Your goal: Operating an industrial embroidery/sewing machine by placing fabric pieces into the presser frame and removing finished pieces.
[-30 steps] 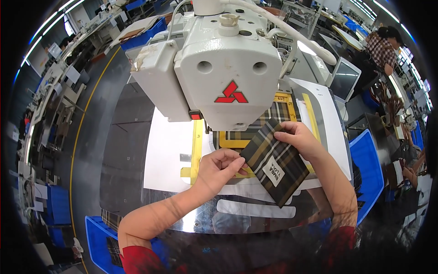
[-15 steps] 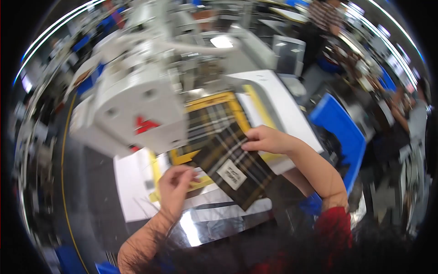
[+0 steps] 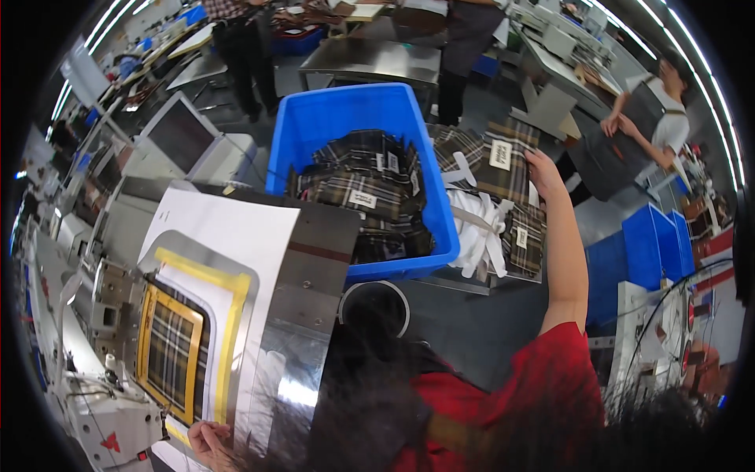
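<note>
My right hand (image 3: 541, 173) is closed on the edge of a plaid fabric piece (image 3: 512, 179) with a white label, held over a side table's pile of plaid pieces (image 3: 525, 252) and white strips (image 3: 480, 220). My left hand (image 3: 211, 440), low in the picture, has curled fingers at the lower edge of the white template (image 3: 270, 252) with yellow tape; whatever they hold is hidden. A yellow frame (image 3: 193, 354) on the template surrounds more plaid cloth (image 3: 177, 334).
A blue crate (image 3: 425, 110) of plaid pieces stands ahead. The white sewing machine (image 3: 106, 421) is at lower left, a screen (image 3: 177, 134) behind it. Co-workers stand beyond and at right (image 3: 661, 118). Blue bins (image 3: 645, 244) and a round stool (image 3: 373, 311) are nearby.
The view has swung right, away from the machine toward the crate and side table. My right hand has carried the plaid piece from over the template to the pile. My left hand stays near the template.
</note>
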The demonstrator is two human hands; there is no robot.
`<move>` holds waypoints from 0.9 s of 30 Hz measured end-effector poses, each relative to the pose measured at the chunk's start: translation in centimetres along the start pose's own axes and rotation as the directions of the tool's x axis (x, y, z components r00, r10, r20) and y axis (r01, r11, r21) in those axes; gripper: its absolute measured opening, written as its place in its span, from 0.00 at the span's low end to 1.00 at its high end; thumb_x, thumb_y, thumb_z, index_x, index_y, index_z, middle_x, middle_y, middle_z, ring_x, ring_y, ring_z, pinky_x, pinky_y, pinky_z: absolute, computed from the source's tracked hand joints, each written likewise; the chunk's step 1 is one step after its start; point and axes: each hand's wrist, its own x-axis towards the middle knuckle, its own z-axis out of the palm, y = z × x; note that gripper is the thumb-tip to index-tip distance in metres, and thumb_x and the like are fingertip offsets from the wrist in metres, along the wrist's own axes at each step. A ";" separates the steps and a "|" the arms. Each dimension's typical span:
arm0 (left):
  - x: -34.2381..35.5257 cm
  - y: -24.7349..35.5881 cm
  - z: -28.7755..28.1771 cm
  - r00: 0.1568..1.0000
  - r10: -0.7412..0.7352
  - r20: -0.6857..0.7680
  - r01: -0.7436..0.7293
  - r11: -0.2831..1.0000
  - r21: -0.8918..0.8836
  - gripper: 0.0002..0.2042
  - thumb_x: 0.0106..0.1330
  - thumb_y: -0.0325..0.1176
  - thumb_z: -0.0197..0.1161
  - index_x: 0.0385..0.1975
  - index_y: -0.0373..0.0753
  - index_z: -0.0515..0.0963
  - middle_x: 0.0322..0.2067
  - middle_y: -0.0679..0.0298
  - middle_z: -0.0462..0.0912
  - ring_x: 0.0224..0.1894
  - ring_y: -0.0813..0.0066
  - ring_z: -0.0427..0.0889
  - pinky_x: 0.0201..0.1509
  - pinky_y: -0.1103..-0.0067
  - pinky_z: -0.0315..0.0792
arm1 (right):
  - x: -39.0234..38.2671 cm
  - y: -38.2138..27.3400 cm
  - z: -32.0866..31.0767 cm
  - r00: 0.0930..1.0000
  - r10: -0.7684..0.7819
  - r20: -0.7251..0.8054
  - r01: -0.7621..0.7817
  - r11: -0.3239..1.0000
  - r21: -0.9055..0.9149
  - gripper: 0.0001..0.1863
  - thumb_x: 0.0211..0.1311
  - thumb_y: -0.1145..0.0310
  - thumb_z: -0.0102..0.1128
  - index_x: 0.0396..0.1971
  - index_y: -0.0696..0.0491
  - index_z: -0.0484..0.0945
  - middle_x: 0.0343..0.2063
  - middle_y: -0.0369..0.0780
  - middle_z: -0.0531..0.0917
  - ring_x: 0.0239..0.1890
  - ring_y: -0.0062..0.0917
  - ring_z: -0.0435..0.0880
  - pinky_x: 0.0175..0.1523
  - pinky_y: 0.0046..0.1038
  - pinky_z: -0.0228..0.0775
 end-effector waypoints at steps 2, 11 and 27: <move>0.3 0.3 0.5 0.998 0.028 -0.064 -0.033 0.996 -0.079 0.08 0.70 0.34 0.53 0.33 0.35 0.73 0.26 0.64 0.76 0.29 0.78 0.74 0.37 0.81 0.71 | -1.0 4.3 -7.5 0.980 0.104 -0.167 -0.102 0.995 0.022 0.08 0.66 0.67 0.55 0.42 0.51 0.75 0.37 0.33 0.81 0.40 0.20 0.79 0.44 0.26 0.70; 0.9 1.1 0.8 0.999 0.040 -0.021 -0.042 0.997 -0.060 0.09 0.71 0.34 0.53 0.32 0.36 0.72 0.26 0.65 0.76 0.29 0.78 0.73 0.36 0.81 0.69 | -1.4 12.3 -16.4 0.792 -0.380 -0.478 -0.164 0.622 -0.766 0.20 0.55 0.60 0.62 0.46 0.55 0.80 0.39 0.44 0.85 0.43 0.30 0.84 0.50 0.29 0.73; 0.9 -2.4 1.6 0.999 0.024 0.039 -0.014 0.968 -0.251 0.08 0.68 0.34 0.58 0.38 0.35 0.73 0.27 0.62 0.77 0.30 0.75 0.76 0.37 0.79 0.73 | 9.6 16.7 27.5 0.810 0.152 0.567 0.497 0.336 -0.800 0.33 0.43 0.46 0.72 0.45 0.55 0.81 0.43 0.48 0.82 0.47 0.40 0.81 0.52 0.38 0.72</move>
